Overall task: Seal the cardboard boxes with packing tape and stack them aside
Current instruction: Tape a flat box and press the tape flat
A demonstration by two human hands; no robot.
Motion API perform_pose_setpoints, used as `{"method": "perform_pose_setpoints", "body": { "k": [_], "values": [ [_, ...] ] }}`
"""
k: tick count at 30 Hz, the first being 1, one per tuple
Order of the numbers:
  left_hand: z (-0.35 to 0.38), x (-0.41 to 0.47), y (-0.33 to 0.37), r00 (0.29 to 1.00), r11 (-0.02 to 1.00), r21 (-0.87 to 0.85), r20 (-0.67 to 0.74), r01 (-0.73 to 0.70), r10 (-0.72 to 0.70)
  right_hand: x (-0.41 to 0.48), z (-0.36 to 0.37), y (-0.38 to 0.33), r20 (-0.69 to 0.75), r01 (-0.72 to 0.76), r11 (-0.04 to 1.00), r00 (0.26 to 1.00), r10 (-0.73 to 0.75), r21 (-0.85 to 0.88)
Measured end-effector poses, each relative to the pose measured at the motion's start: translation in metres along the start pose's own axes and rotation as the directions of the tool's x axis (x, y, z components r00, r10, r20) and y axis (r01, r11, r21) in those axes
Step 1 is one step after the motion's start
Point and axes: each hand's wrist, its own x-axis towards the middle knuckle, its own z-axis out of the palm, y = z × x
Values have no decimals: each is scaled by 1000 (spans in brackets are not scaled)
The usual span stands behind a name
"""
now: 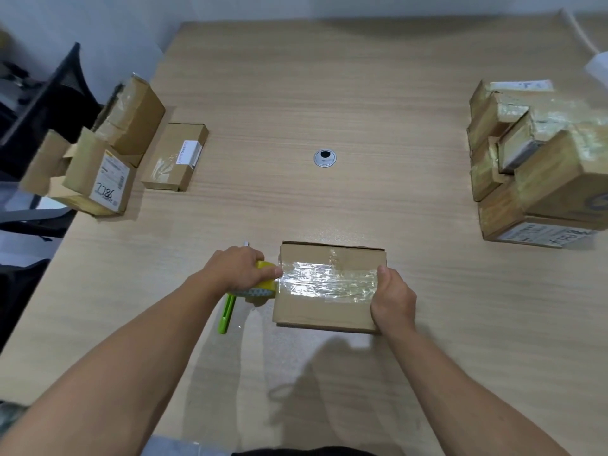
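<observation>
One counter carries everything. Taped boxes are stacked far right of the box, with loose boxes far left. Right hand: grip curled over the box's right edge. Left hand: grip closed round the tape roll, which touches the box's left edge. A green cutter lies just left.

Light wood-grain laminate table w/ a round silver cable grommet, black centre, set approx. mid-top. Black mesh-back office chair just off the left edge. Thin white cable crosses the far right corner, near a blurred white object at the right edge.
</observation>
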Motion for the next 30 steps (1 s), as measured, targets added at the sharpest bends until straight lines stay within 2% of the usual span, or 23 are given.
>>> {"method": "perform_pose_setpoints", "body": {
  "k": [8,14,17,19,21,23,25,27,28,30],
  "values": [
    [1,2,8,1000,999,-31,-24,12,-13,-1,-8,3,-9,6,1000,1000,-6,14],
    [3,-8,31,989,1000,-27,-145,3,-7,2,-19,6,-52,43,999,998,-43,1],
    [16,-13,38,961,977,-168,-263,-129,82,7,-27,11,-81,49,999,995,-51,-16],
    [22,-16,40,942,934,-270,-301,-235,150,14,-32,14,-82,15,998,996,-21,-67],
    [27,-17,41,922,917,-284,-348,-279,172,23,-33,18,-56,-1,981,998,-10,-194],
    [31,-18,44,904,934,-242,-400,-264,152,30,-32,17,-49,-5,950,999,-11,-313],
    [32,-19,50,898,953,-195,-420,-231,131,29,-31,6,-62,2,938,998,-25,-348],
    [32,-18,53,901,966,-161,-417,-203,120,23,-27,-13,-49,141,912,984,-173,-386],
    [32,-17,55,902,968,-156,-415,-199,119,21,-23,-24,12,253,876,962,-272,-411],
    [30,-17,55,900,961,-181,-419,-208,116,20,-11,-45,256,473,757,881,-398,-451]
  ]
}}
